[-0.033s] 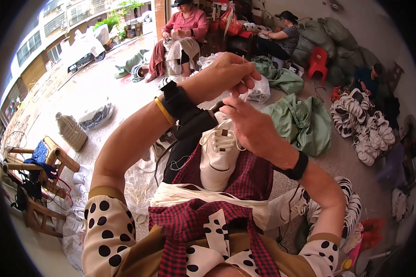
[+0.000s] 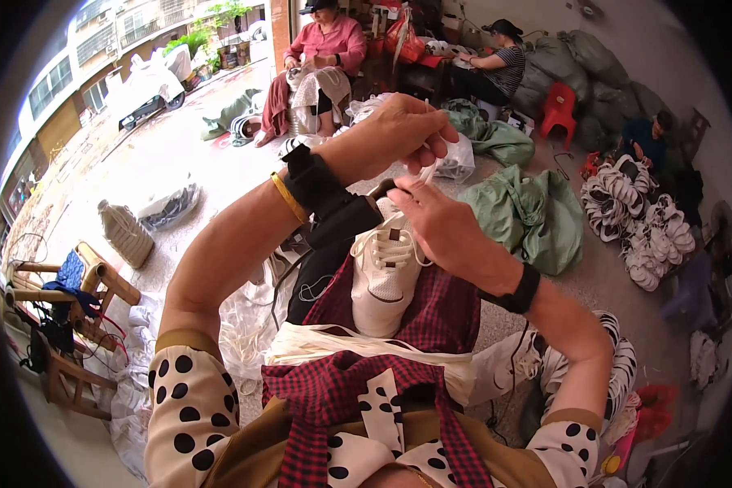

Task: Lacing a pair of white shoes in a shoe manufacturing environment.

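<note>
A white lace-up sneaker (image 2: 385,285) rests on my lap with its toe toward me. Flat white lacing crosses its tongue. Above the heel end, my left hand (image 2: 411,134) is bent over with its fingers closed. A pale strand, apparently a shoelace (image 2: 429,172), spans the gap between its fingers and my right hand (image 2: 443,220). The right hand's thumb and fingers pinch together at the sneaker's collar, beside the dark lining. A bundle of loose cream laces (image 2: 366,348) lies across my red-and-black checked apron (image 2: 305,382).
Green sacks (image 2: 533,215) lie ahead on the right. White-and-black sneakers (image 2: 638,220) are heaped farther right, near a red plastic chair (image 2: 558,110). Bamboo stools (image 2: 77,285) stand at left. Several people sit working at the back and right.
My right hand has lowered slightly, away from the left hand, and its fingers have straightened a little. More of the pale strand shows between the hands. The sneaker stays put.
</note>
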Motion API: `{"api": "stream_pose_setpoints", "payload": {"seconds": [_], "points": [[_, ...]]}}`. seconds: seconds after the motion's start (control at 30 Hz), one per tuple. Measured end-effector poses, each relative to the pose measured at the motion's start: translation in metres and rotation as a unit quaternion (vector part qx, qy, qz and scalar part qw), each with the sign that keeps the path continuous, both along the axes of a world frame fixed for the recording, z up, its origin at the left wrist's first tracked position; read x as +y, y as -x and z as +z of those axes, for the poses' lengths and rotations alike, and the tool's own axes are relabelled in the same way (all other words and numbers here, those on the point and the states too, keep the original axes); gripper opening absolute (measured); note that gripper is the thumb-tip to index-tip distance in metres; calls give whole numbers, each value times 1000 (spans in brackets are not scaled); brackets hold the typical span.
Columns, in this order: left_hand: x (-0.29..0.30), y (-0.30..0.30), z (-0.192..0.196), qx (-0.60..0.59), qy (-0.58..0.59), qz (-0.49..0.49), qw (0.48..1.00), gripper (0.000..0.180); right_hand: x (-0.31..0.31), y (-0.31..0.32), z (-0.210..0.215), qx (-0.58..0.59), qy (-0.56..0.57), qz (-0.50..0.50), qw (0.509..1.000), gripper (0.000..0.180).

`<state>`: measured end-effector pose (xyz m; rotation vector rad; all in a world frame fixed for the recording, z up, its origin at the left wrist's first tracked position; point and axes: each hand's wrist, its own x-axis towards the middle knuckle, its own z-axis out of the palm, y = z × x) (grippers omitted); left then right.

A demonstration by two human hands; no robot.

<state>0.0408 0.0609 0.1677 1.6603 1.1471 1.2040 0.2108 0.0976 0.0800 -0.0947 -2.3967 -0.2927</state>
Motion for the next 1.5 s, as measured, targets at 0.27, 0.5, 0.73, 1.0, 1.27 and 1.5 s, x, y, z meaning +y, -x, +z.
{"api": "stream_pose_setpoints", "payload": {"seconds": [0.27,0.5,0.73,1.0,1.27,1.5], "points": [[-21,83,-43,75,-100,40,991,32,38,-40,-11,-131,8,-74,989,11],[-67,126,-158,-69,121,349,927,36,63,-98,-13,-48,136,-73,987,7],[-50,58,-186,102,-126,212,964,41,81,-111,-39,-33,134,-101,985,7],[-55,100,-180,434,-322,177,823,29,83,-127,-42,-48,71,-202,976,5],[-67,127,-193,455,-320,306,772,28,45,-73,-68,249,397,-65,881,9],[-49,101,-194,327,-272,414,805,11,48,-33,-84,213,469,20,857,11]]}}
